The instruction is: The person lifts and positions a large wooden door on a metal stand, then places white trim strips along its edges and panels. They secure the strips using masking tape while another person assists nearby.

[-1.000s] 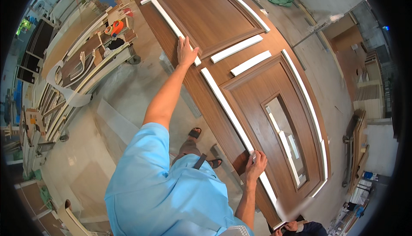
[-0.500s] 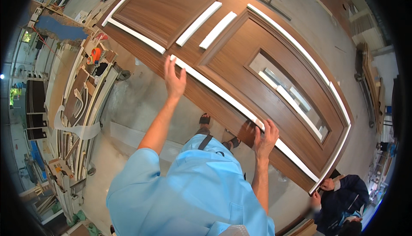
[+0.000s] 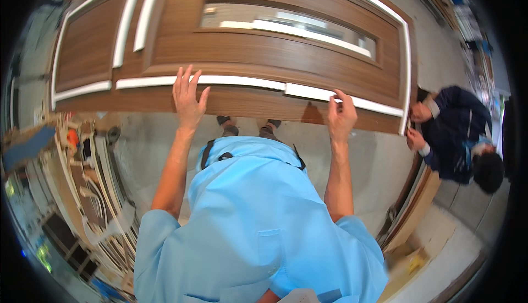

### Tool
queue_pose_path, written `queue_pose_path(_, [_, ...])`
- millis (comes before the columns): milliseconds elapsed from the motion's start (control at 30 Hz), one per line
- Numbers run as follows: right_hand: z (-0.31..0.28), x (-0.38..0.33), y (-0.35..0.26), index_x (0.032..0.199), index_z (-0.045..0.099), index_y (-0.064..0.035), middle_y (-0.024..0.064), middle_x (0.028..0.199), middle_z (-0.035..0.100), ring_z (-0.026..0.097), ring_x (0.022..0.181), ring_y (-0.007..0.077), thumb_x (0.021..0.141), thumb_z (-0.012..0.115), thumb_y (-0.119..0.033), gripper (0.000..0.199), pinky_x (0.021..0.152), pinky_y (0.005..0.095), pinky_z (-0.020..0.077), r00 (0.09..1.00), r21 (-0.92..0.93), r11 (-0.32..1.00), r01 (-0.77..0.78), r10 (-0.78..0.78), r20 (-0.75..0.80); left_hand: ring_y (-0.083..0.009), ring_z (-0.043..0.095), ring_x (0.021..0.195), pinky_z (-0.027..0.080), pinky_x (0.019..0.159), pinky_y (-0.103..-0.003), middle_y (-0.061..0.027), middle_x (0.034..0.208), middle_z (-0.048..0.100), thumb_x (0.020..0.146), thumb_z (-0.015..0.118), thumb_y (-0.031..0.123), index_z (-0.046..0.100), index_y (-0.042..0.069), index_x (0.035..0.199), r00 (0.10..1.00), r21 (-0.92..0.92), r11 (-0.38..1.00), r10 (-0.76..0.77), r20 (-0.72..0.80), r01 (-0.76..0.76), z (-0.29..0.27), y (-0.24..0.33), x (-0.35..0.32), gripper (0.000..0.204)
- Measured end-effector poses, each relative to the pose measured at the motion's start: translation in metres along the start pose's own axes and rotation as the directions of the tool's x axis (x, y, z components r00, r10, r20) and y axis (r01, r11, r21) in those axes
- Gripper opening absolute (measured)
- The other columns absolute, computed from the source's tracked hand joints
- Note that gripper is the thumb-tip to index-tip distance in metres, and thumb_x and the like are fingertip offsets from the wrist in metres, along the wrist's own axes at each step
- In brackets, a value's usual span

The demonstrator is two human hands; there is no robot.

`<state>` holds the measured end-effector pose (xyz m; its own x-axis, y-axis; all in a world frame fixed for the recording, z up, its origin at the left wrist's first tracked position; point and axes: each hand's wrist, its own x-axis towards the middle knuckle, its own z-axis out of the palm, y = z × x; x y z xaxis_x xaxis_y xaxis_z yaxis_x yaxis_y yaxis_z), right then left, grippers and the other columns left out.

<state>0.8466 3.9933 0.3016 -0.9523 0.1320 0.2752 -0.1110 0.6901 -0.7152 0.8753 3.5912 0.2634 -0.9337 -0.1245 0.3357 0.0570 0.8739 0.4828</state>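
Note:
A brown wood-grain door [image 3: 231,96] lies across in front of me, with white strips along its raised panels. My left hand [image 3: 188,102] rests with spread fingers over the long near strip [image 3: 236,80], fingertips reaching past it onto the wood. Farther right, my right hand [image 3: 342,117] has bent fingers, thumb and fingertips pinched at the upper edge of a second near strip [image 3: 368,103]. The two strips meet end to end between my hands, with a small step at the joint. Two short strips [image 3: 146,19] lie side by side on the door's left part.
A narrow opening [image 3: 214,18] in the door shows loose white strips. At the door's right end a person [image 3: 454,121] in dark clothing works at the corner with both hands. Racks of curved trim pieces [image 3: 102,176] stand at the left; boards [image 3: 415,206] lie low right.
The view has turned, so the door now lies level. My left hand has slid right from the strip's left end; my right hand has moved past the joint onto the right strip.

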Motion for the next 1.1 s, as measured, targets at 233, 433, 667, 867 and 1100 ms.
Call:
queue_pose_path(233, [0.016, -0.014, 0.057, 0.097, 0.063, -0.0064, 0.0109, 0.083, 0.067, 0.065, 0.068, 0.0256, 0.080, 0.077, -0.014, 0.024, 0.062, 0.0366, 0.0520, 0.990, -0.105, 0.990, -0.098, 0.108, 0.094, -0.0385, 0.030, 0.145, 0.021, 0.118, -0.052, -0.0151, 0.153, 0.040, 0.083, 0.076, 0.021, 0.052, 0.011, 0.141, 0.968, 0.075, 0.977, 0.182, 0.175, -0.198, 0.035, -0.018, 0.020, 0.064])
queue_pose_path(433, [0.009, -0.022, 0.046, 0.103, 0.063, -0.0058, 0.0110, 0.086, 0.067, 0.066, 0.074, 0.0283, 0.083, 0.075, -0.015, 0.025, 0.066, 0.0385, 0.0523, 0.986, 0.022, 0.986, -0.167, 0.167, -0.017, -0.0388, 0.025, 0.147, 0.020, 0.118, -0.055, -0.0149, 0.154, 0.040, 0.085, 0.076, 0.026, 0.048, 0.009, 0.143, 0.949, 0.080, 0.966, 0.225, 0.219, -0.247, 0.029, 0.002, 0.023, 0.067])
queue_pose_path(667, [-0.051, -0.031, 0.075, 0.099, 0.066, -0.0046, 0.0113, 0.090, 0.067, 0.066, 0.082, 0.0300, 0.088, 0.067, -0.013, 0.014, 0.074, 0.0396, 0.0528, 0.905, 0.086, 0.952, -0.293, 0.306, -0.296, -0.0360, 0.025, 0.148, 0.021, 0.119, -0.052, -0.0151, 0.152, 0.043, 0.091, 0.072, 0.023, 0.050, 0.006, 0.141, 0.919, -0.143, 0.952, 0.301, 0.255, -0.272, 0.041, 0.088, 0.036, 0.057])
queue_pose_path(867, [-0.168, -0.017, 0.222, 0.126, 0.054, 0.0006, 0.0188, 0.121, 0.055, 0.056, 0.115, 0.0351, 0.088, 0.067, -0.009, 0.041, 0.094, 0.0438, 0.0482, 0.700, -0.322, 0.803, -0.501, 0.157, -0.696, -0.0350, 0.027, 0.148, 0.025, 0.119, -0.052, -0.0121, 0.152, 0.042, 0.084, 0.077, 0.013, 0.052, 0.008, 0.139, 0.821, -0.247, 0.891, 0.448, 0.354, -0.380, 0.067, 0.148, 0.036, 0.061])
queue_pose_path(1100, [-0.203, -0.013, 0.302, 0.131, 0.053, -0.0038, 0.0151, 0.131, 0.051, 0.056, 0.117, 0.0339, 0.088, 0.070, -0.009, 0.047, 0.096, 0.0433, 0.0489, 0.700, -0.343, 0.665, -0.664, 0.392, -0.597, -0.0358, 0.030, 0.146, 0.028, 0.117, -0.052, -0.0129, 0.149, 0.045, 0.084, 0.076, 0.011, 0.058, 0.007, 0.131, 0.811, -0.256, 0.903, 0.424, 0.403, -0.345, 0.084, 0.180, 0.031, 0.051])
